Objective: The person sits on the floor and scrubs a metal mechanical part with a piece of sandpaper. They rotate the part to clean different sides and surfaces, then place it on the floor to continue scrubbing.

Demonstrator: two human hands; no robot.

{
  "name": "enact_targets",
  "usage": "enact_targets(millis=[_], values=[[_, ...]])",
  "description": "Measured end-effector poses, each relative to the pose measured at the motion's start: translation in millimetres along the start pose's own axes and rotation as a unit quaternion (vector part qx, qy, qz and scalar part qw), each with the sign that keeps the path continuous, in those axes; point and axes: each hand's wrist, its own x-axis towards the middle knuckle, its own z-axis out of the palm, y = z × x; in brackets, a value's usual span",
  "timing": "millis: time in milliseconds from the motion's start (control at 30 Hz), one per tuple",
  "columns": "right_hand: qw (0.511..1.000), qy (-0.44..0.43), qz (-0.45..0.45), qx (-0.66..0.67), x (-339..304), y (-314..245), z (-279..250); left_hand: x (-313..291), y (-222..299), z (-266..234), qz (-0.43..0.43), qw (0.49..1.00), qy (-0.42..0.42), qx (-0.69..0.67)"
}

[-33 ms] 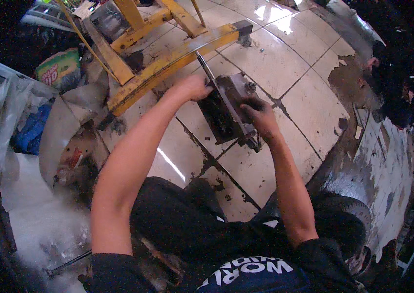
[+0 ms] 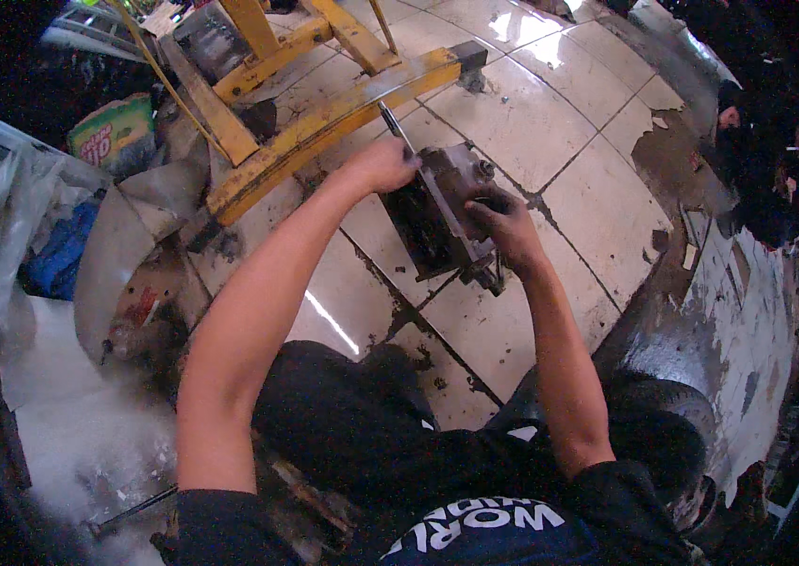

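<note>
Metal box upper centre of frame, over the floor tiles. Left hand curled at its upper-left edge near the rod; right hand half-curled at right side. Can't tell either's grip. Risk: grimy fingers slip, box tips.

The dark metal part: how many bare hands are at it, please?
2. The left hand is at the upper left of the dark metal part, beside the shiny rod; the right hand is at its right side. No other hand shows there.
</note>
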Motion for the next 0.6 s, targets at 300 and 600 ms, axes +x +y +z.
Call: enact_targets(millis=[300, 600], values=[[0.987, -0.034, 0.061, 0.144, -1.2, -39.2, -12.8, -15.5, 21.2, 2.7, 0.148, 0.878, -0.04, -0.453], [0.997, -0.039, 0.059, -0.016, -6.8, -63.9, 7.8, -13.4, 17.5, 29.9, 0.099, 0.86, -0.01, -0.501]])
